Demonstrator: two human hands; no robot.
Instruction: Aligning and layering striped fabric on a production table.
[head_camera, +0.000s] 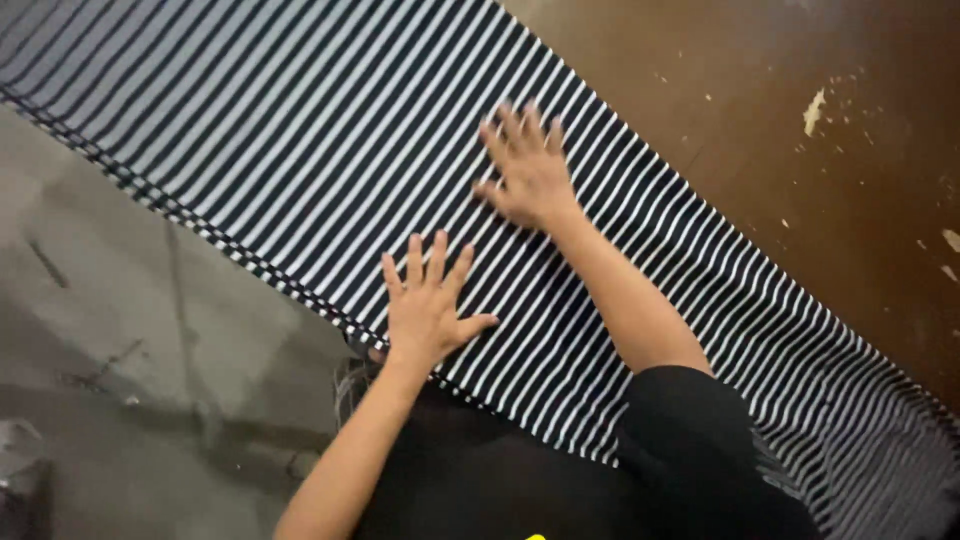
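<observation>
Striped cloth (330, 140) spread flat across the brown desk (800, 200). My left hand (425, 305) and right hand (530, 170) lie open, fingers spread, palms down, gripping nothing. I judge smoothing works best stroking outward with even pressure along the stripes.

lighting: dim, even, indoor; source not discernible. shadows: soft and faint, thin dark edge under the left hand (428, 305). glare: none; mild sheen on the brown table (800, 180) beyond the right hand (528, 168). blur: right hand's fingers smeared by motion; left hand sharper. stripes of the cloth (300, 130) soften far from both hands. grey floor (110, 330) left of the left hand is hazy, low in detail.
</observation>
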